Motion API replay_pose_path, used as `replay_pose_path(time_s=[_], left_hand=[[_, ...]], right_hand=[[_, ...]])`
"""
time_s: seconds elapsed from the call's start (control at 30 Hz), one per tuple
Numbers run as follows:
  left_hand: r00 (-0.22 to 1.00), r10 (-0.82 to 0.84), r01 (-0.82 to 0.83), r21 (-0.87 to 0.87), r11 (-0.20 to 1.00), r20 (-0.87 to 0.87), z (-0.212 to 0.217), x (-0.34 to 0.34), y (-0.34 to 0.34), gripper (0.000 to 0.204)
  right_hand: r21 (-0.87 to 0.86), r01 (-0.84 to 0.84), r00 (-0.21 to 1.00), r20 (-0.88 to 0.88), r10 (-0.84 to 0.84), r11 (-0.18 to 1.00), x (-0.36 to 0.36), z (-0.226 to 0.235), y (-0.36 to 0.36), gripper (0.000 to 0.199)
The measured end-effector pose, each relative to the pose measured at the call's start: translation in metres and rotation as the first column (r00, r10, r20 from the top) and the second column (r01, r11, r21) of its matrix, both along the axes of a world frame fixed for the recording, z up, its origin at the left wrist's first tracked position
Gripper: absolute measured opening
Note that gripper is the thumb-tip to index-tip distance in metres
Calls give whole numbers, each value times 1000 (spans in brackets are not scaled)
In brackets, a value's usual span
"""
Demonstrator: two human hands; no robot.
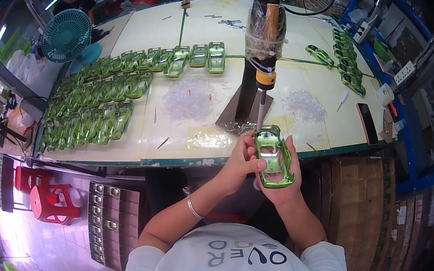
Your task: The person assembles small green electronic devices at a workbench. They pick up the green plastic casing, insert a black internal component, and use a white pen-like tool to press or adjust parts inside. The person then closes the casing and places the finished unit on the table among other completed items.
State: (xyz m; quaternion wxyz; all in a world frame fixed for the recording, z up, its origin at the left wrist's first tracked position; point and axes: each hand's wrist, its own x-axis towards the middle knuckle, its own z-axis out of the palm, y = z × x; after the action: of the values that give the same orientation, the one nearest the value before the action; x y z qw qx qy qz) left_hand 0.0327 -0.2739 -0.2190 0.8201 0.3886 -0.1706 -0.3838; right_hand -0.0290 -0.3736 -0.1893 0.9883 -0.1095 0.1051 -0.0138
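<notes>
A shiny green toy car body [272, 157] with open window areas is between my two hands at the table's front edge. My left hand [242, 162] grips its left side, thumb across the top. Around its right side and near end curls my right hand [289, 189]. Just beyond the car's far end, a grey metal rod [261, 110] slants down from a yellow and black holder [266, 79] on a dark stand [246, 100]. The rod's tip meets or nearly meets the car's far end; I cannot tell which.
Rows of green car bodies [92, 103] fill the table's left; more [347, 63] line the right. Small clear plastic pieces lie in a larger pile [189, 98] and a smaller pile [304, 106]. A phone [367, 123] rests at right. A teal fan [66, 36] stands far left.
</notes>
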Motion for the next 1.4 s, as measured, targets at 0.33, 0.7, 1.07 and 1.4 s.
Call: replay_pose_path(time_s=[0.33, 0.7, 1.07, 1.4], left_hand=[[1000, 12, -12, 80, 997, 4, 15, -4, 1, 87], [995, 71, -74, 41, 996, 69, 0, -7, -2, 92], [953, 74, -99, 70, 993, 295, -2, -22, 20, 96], [894, 79, -122, 69, 990, 441, 4, -26, 20, 102]], right_hand=[[-230, -10, 997, 76, 28, 973, -3, -2, -1, 60], [-331, -61, 997, -64, 42, 942, 5, -19, -13, 50], [45, -402, 907, 154, 391, 915, 14, -41, -35, 55], [129, -521, 823, 339, 456, 844, 20, -46, -46, 59]])
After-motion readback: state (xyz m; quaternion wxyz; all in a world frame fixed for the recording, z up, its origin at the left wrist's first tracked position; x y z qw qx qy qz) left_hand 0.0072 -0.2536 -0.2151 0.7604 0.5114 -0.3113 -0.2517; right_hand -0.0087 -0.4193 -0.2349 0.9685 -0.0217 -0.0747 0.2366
